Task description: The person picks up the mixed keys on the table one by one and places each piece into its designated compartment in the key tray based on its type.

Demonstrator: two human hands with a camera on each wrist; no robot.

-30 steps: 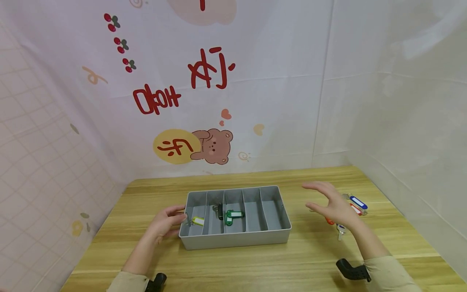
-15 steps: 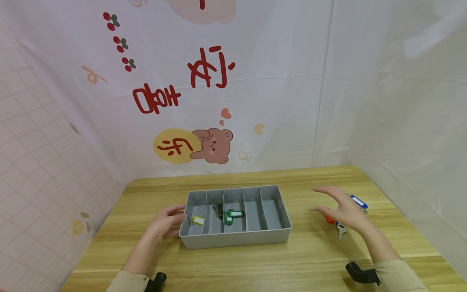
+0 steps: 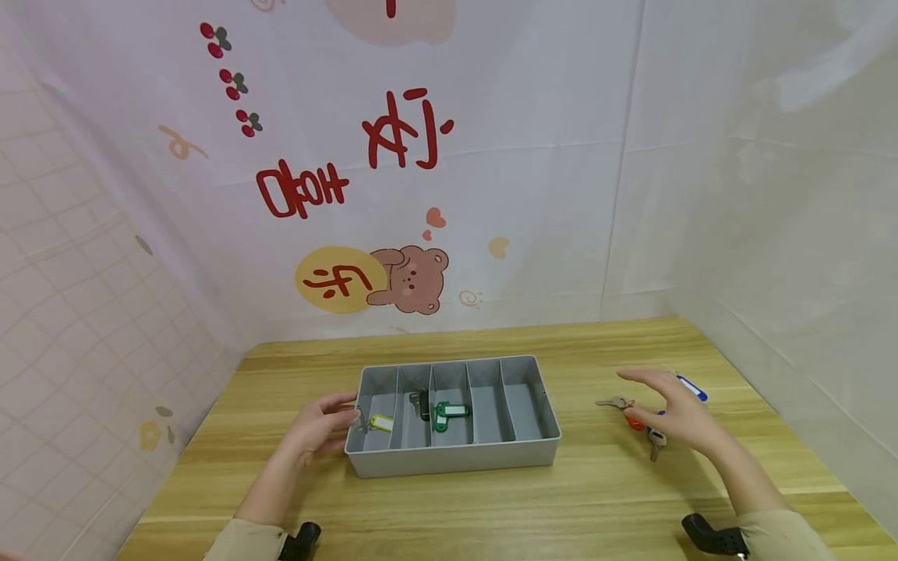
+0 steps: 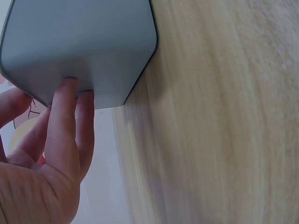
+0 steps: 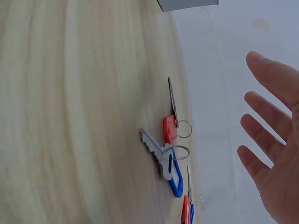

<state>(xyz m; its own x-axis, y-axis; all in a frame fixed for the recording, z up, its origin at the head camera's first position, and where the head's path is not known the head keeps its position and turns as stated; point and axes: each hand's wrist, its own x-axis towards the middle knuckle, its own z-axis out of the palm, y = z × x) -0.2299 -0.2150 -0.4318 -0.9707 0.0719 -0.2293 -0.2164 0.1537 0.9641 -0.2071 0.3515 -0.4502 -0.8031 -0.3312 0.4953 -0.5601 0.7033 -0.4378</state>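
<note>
A grey drawer organizer box [image 3: 452, 461] with several side-by-side compartments stands on the table. My left hand [image 3: 319, 425] holds its left end, thumb over the rim; in the left wrist view, fingertips press the outer wall [image 4: 74, 56]. A yellow key tag [image 3: 382, 423] lies in the leftmost compartment, dark keys [image 3: 424, 405] in the second, and green key tags [image 3: 454, 411] in the third. My right hand [image 3: 677, 409] hovers, fingers spread and holding nothing, over keys with a red tag [image 5: 170, 129] and a blue tag [image 5: 176, 179].
Another blue key tag [image 3: 692, 387] lies farther back at the right, partly behind my hand. The wooden table [image 3: 491, 514] meets a printed white cloth [image 3: 547, 234] at the back and sides. The two right compartments show only grey floor [image 3: 526, 405].
My right hand has moved right and slightly toward me over the keys, uncovering the red-tagged key at their left. The left hand and the box stay in place.
</note>
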